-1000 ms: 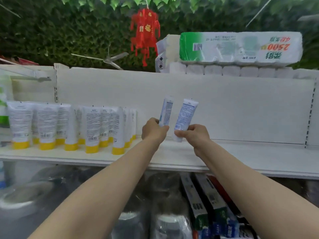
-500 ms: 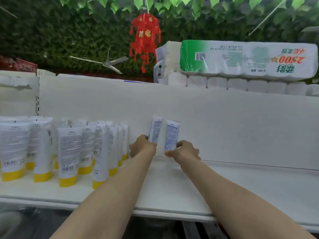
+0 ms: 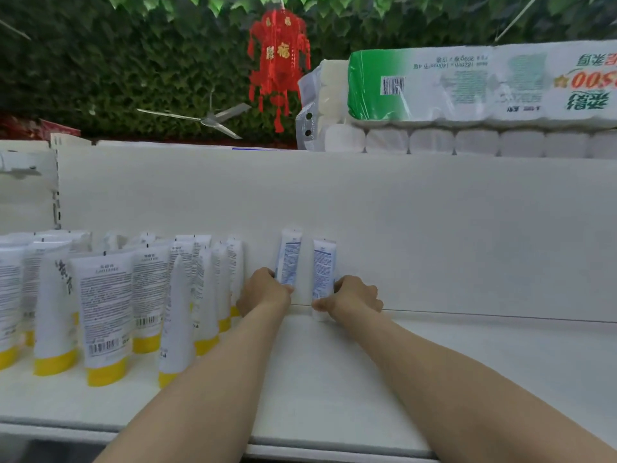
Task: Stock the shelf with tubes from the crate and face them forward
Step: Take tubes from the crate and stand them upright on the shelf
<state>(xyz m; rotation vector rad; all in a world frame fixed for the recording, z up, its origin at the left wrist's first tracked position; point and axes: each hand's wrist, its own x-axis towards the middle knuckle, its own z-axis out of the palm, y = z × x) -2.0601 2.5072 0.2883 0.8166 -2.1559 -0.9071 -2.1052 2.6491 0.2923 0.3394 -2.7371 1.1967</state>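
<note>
Left hand [image 3: 267, 290] grips the left tube [image 3: 289, 255], right hand [image 3: 355, 295] the right tube [image 3: 323, 262], both upright just right of the yellow-capped tubes [image 3: 103, 309]. The right tube's base touches the shelf [image 3: 467, 362].

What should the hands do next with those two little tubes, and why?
Probably stand both on the shelf and let go. The left hand grips one blue-printed tube and the right hand grips the other tube, both upright near the back panel, beside the yellow-capped tubes. The right one's bottom seems to touch the shelf.
</note>
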